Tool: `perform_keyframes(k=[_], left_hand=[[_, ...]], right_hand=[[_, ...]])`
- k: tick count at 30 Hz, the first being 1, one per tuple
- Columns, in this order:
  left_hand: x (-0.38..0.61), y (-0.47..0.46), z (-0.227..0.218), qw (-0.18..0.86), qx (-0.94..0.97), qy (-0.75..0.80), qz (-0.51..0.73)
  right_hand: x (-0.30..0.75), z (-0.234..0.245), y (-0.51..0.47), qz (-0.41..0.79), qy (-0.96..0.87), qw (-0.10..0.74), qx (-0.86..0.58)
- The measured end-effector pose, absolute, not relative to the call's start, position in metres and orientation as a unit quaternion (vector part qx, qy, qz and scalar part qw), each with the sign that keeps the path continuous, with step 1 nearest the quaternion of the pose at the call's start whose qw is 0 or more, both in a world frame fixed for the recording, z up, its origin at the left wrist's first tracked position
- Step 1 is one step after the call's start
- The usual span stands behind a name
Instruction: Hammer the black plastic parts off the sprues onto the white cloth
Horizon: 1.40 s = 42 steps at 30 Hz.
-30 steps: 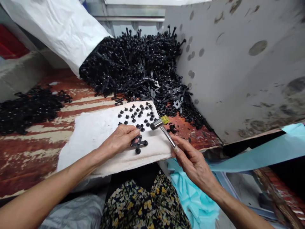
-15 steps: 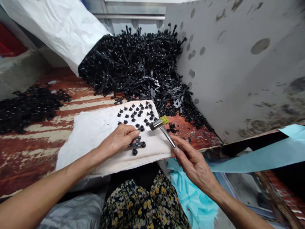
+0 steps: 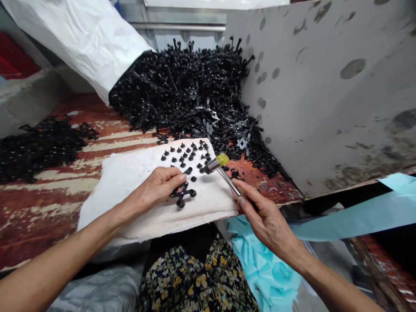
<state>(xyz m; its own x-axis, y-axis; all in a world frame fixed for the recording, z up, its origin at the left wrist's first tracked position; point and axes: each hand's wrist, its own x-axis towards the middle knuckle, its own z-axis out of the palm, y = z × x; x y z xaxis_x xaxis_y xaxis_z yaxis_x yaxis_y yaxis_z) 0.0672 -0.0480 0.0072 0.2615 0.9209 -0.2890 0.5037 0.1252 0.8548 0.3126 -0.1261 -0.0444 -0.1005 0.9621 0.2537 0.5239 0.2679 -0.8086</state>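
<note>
My left hand (image 3: pixel 156 187) pinches a black cross-shaped plastic piece (image 3: pixel 182 193) with round ends and holds it on the white cloth pad (image 3: pixel 130 182). My right hand (image 3: pixel 264 219) grips the metal handle of a small hammer (image 3: pixel 217 163) with a yellow face. The hammer head hovers just right of and above the cross piece. Several small black round caps (image 3: pixel 185 154) lie scattered on the far part of the pad.
A big heap of black plastic parts (image 3: pixel 188 91) spills from a white sack (image 3: pixel 81 39) against a grey board (image 3: pixel 325 86) at the right. Another black pile (image 3: pixel 39 145) lies on the worn red table at the left. Blue cloth (image 3: pixel 269 268) lies at my lap.
My left hand has drawn the cross piece a little to the left and lifted it slightly. The hammer head has risen a bit.
</note>
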Motion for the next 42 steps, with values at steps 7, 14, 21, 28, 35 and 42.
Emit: perform_keyframes(k=[7, 14, 21, 28, 35, 42], left_hand=[[0.066, -0.049, 0.0, 0.496, 0.646, 0.553, 0.177], [0.064, -0.049, -0.007, 0.493, 0.649, 0.553, 0.173], [0.064, -0.048, -0.008, 0.481, 0.664, 0.547, 0.169], [0.062, -0.047, -0.011, 0.483, 0.664, 0.548, 0.16], [0.063, -0.048, -0.01, 0.47, 0.672, 0.551, 0.155], [0.065, -0.046, -0.009, 0.438, 0.692, 0.556, 0.141]], right_hand=[[0.311, -0.045, -0.123, 0.248, -0.716, 0.377, -0.533], [0.311, -0.05, -0.127, 0.259, -0.699, 0.387, -0.542], [0.312, -0.051, -0.127, 0.263, -0.697, 0.387, -0.543], [0.312, -0.051, -0.127, 0.263, -0.695, 0.39, -0.544], [0.312, -0.051, -0.127, 0.268, -0.696, 0.393, -0.538], [0.313, -0.052, -0.127, 0.271, -0.694, 0.387, -0.544]])
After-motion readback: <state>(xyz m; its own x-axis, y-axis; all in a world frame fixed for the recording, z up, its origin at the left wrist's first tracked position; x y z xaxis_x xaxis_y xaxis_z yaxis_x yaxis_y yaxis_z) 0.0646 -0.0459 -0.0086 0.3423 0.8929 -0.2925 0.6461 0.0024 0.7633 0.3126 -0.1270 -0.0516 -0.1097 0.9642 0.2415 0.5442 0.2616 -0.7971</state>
